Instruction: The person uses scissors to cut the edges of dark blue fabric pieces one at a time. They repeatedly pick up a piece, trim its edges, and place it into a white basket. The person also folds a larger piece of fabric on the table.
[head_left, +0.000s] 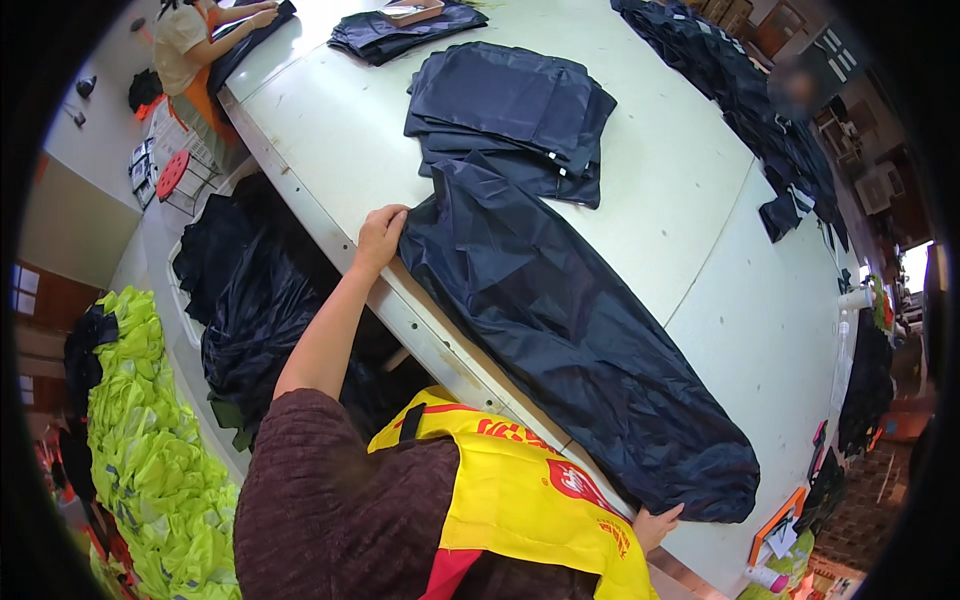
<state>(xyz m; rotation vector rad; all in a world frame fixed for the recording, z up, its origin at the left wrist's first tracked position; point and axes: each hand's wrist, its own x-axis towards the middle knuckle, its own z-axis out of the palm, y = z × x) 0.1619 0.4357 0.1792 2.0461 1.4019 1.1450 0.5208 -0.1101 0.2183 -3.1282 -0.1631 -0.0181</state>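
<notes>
A long navy garment (pixel 580 320) of thin, shiny, creased fabric lies along the near edge of the white table. At its far left corner my left hand (pixel 381 236) is closed on the fabric edge, with the arm stretched out. By the garment's near right end, my right hand (pixel 657 526) grips the hem; part of that hand is hidden behind the fabric and my yellow apron (pixel 530 500). Just past the garment sits a stack of folded navy garments (pixel 510 100), partly covered by its upper end.
More folded dark garments (pixel 400 38) and a long dark heap (pixel 700 55) occupy the table's far side. Dark fabric (pixel 255 290) fills a bin below the left edge. Bright yellow-green garments (pixel 150 450) are piled at left. A co-worker (pixel 190 50) handles dark cloth near a red stool (pixel 173 174).
</notes>
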